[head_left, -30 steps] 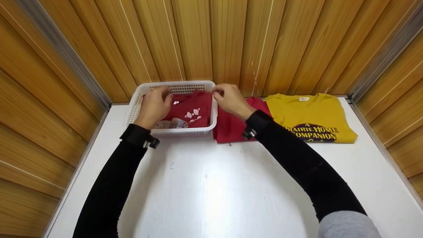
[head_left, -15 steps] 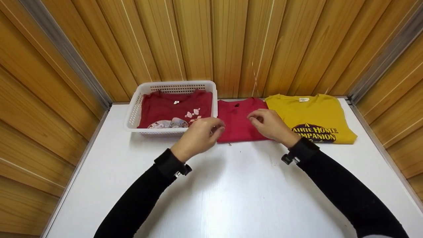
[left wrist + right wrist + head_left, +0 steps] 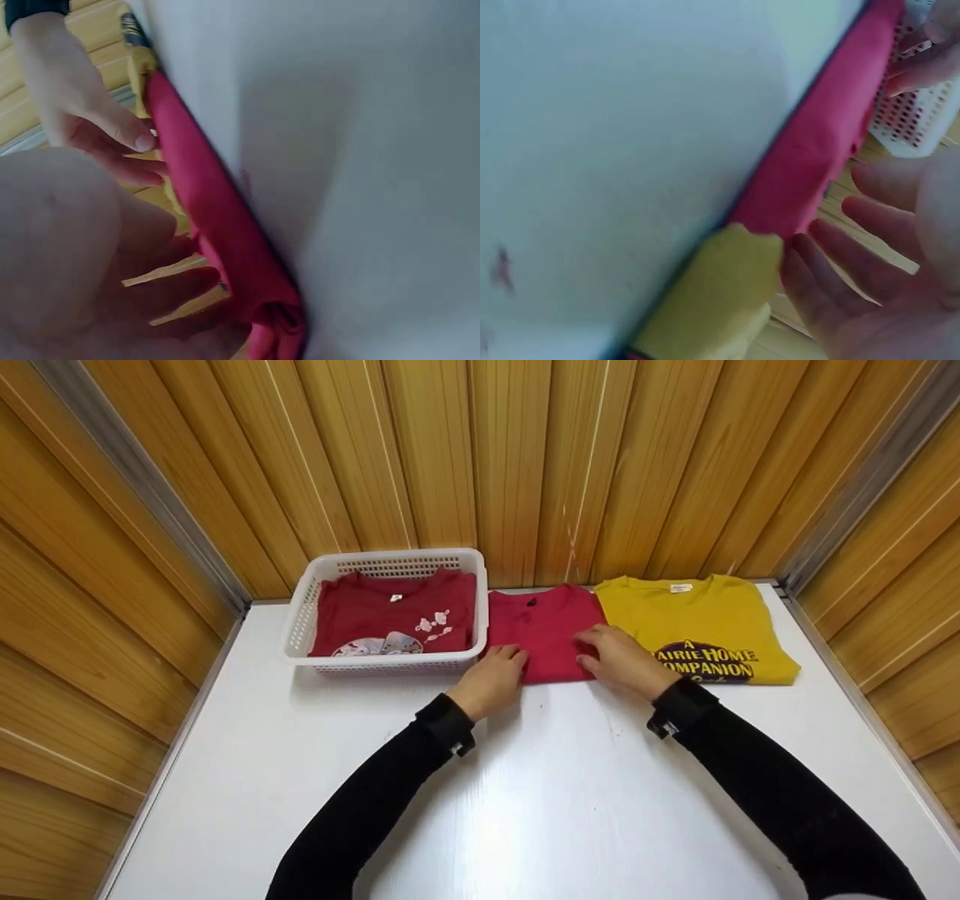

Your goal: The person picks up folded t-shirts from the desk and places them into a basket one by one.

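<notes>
A folded pinkish-red shirt (image 3: 551, 619) lies flat between the basket and the yellow shirt. My left hand (image 3: 491, 682) is at its front left corner, fingers spread and fairly straight over the cloth. In the left wrist view the fingers reach the top of the folded shirt (image 3: 206, 187), whose layered edge shows. My right hand (image 3: 622, 660) is over the shirt's right side, fingers spread, near where it meets the yellow shirt (image 3: 697, 615). The right wrist view shows the fingertips (image 3: 799, 244) at the red cloth with nothing gripped.
Left of the shirt stands a white perforated basket (image 3: 296, 615) holding a dark red folded shirt (image 3: 360, 611) with a floral print. The yellow shirt has printed lettering. Wood-look panels (image 3: 510, 472) close off the back and sides of the white table (image 3: 480, 810).
Both hands have left the basket and moved right. They have come down onto the pinkish-red shirt, the left at its left corner, the right at its right side.
</notes>
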